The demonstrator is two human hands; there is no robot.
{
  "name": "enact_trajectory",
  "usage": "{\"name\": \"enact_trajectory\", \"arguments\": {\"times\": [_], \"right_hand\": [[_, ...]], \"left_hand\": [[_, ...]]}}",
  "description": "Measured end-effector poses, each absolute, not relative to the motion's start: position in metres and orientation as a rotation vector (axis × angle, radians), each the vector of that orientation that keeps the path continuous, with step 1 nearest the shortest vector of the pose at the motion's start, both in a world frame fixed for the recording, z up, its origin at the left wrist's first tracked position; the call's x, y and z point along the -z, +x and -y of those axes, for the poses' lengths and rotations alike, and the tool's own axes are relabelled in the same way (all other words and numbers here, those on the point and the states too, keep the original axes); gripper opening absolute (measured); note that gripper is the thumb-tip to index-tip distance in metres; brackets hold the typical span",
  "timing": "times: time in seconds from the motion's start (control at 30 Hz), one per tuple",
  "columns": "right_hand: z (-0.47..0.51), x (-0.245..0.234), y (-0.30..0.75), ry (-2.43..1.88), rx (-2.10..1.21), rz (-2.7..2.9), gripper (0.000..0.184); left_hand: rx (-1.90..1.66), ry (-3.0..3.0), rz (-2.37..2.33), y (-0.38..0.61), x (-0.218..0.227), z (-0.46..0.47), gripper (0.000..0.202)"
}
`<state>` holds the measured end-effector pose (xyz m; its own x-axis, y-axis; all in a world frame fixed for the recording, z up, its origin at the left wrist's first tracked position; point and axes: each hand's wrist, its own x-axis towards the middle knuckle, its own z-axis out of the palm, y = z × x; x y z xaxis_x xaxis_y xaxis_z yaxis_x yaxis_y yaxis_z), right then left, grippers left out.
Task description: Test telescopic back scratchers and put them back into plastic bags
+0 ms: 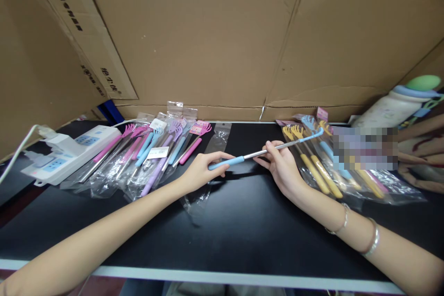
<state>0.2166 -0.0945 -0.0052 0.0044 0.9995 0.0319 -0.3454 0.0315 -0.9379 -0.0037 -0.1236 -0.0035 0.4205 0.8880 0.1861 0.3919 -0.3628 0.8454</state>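
Both my hands hold one telescopic back scratcher (265,152) with a blue handle, a metal shaft and a blue claw head, a little above the black table (243,236). My left hand (203,171) is closed round the blue handle. My right hand (282,166) pinches the metal shaft near its middle. The claw end points right, over a heap of loose yellow, blue and pink scratchers (329,166) lying on plastic. An empty clear bag (217,143) lies on the table under my left hand.
A pile of bagged pink, blue and purple scratchers (152,152) lies at the left, beside a white power strip (69,152). Cardboard walls (222,37) close off the back and left. A white bottle with a green cap (398,101) lies at the far right.
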Motion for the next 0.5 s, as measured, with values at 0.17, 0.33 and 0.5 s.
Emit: {"name": "enact_trajectory", "arguments": {"times": [0.17,0.33,0.5], "right_hand": [[0.0972,0.0041,0.2156,-0.913,-1.312,0.966,0.037],[0.0971,0.0047,0.2160,-0.913,-1.349,0.966,0.037],[0.0958,0.0057,0.2171,-0.915,-1.361,0.997,0.036]], "left_hand": [[-0.847,1.927,-1.093,-0.0032,0.0035,0.1240,0.036],[-0.849,1.922,-1.080,-0.0041,0.0044,0.1239,0.035],[-0.850,1.931,-1.072,-0.0048,0.0037,0.1237,0.034]]}}
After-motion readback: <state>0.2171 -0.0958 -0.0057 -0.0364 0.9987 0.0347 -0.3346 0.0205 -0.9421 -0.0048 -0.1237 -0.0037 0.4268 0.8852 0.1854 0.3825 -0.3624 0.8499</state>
